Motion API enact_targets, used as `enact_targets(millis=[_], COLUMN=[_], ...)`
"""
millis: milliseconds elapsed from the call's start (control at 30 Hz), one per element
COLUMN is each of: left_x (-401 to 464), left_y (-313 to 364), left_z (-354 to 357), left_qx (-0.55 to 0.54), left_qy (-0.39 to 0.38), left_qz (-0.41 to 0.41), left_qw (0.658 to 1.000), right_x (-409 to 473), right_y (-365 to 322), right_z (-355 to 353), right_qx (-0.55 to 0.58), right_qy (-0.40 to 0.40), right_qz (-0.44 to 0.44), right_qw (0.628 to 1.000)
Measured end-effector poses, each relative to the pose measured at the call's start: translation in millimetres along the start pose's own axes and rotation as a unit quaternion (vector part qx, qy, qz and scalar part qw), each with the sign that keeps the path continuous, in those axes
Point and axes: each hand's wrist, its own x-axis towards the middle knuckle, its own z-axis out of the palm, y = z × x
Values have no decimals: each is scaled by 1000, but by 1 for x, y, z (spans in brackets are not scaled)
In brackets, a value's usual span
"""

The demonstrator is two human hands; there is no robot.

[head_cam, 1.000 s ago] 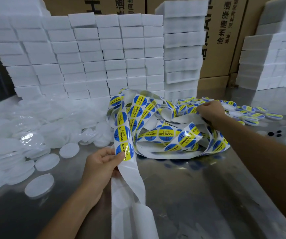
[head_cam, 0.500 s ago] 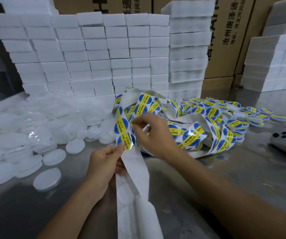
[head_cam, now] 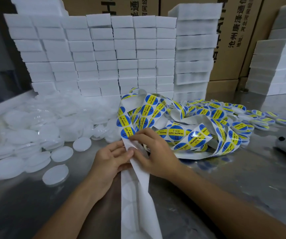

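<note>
Label strip (head_cam: 136, 195), limp, light and glossy, trailing across the steel table (head_cam: 228, 180). My left hand (head_cam: 112, 157) pinches its bare liner; my right hand (head_cam: 153, 152) apparently nips the lowest sticker (head_cam: 127, 132) at its rim, the best hold.

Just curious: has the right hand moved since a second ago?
Yes. The right hand came left from the pile of labelled round lids to the blue-and-yellow sticker strip.

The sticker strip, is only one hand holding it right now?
No, the left hand and the right hand both pinch the sticker strip at nearly the same spot.
</note>
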Motion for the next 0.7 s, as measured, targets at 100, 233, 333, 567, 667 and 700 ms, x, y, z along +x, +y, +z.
enact_targets(millis=[100,233,333,567,667,700], left_x=[0,-2,-4,-8,-8,-8], left_y=[-1,-2,1,5,6,6], left_z=[2,6,10,14,14,14], left_qx=[15,98,161,219,236,238], left_qy=[36,87,87,57,53,49], left_qz=[12,47,84,112,129,134], left_qw=[999,990,980,968,962,961], right_x=[1,1,2,5,5,5], right_y=[1,2,1,3,2,3], right_z=[-1,-1,-1,-2,-2,-3], right_qx=[-3,-37,-65,-112,-126,-126], right_qy=[0,17,46,80,68,66], right_qz=[-6,-15,-32,-80,-96,-92], right_qw=[1000,999,996,987,985,986])
